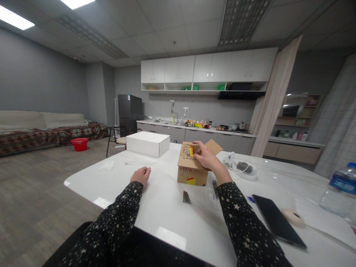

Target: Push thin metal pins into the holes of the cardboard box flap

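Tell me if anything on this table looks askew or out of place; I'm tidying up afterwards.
Nothing looks spilled or damaged. The small cardboard box under the right hand has a flap sticking up open, and a small bundle of thin dark sticks lies loose on the white table in front of it. The left hand rests on the table.

I see a glossy white table (172,218) carrying everything. On it: a closed white cardboard box (148,144) at the far left, a small brown cardboard box (191,167) with open flaps mid-table, a thin dark bundle of metal pins (186,197) just in front of it. My left hand (141,174) rests curled on the surface. To the right lie a black phone (278,224), a beige oval pad (292,216), a clear water bottle (339,191).
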A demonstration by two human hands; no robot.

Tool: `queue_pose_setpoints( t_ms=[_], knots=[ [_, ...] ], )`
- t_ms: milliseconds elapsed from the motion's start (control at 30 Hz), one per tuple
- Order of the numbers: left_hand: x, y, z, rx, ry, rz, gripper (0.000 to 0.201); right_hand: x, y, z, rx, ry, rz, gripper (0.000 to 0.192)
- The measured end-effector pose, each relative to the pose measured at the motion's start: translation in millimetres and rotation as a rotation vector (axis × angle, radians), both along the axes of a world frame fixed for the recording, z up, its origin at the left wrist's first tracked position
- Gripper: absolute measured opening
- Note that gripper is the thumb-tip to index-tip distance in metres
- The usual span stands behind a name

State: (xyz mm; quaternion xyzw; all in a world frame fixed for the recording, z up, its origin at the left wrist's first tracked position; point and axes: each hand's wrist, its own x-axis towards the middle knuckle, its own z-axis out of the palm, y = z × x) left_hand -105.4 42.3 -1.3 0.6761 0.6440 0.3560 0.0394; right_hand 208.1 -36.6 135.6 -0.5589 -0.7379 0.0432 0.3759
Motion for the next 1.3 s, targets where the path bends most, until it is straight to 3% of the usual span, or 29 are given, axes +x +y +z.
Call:
queue_pose_setpoints(
  t_ms=[233,633,867,1133,1300],
  knots=[
    [0,0,0.3,0.002,0.009,0.012,0.036,0,1,-0.4,-0.01,-0.032,0.03,0.033],
    [-1,0,0.7,-0.005,0.019,0.009,0.036,2,0,0.9,-0.019,-0.049,-0.015,0.036],
    [1,-2,2.8,0.001,0.011,0.017,0.036,-2,-8,8.2,-0.023,-0.048,-0.074,0.026],
    [-2,2,-0.9,-0.005,0.022,0.0,0.036,-8,-17,14.3,-0.01,-0.062,0.064,0.023],
    [-2,1,-0.9,0.001,0.022,0.003,0.037,-6,-14,11.2,-0.004,-0.003,0.018,0.028]
  ],
)
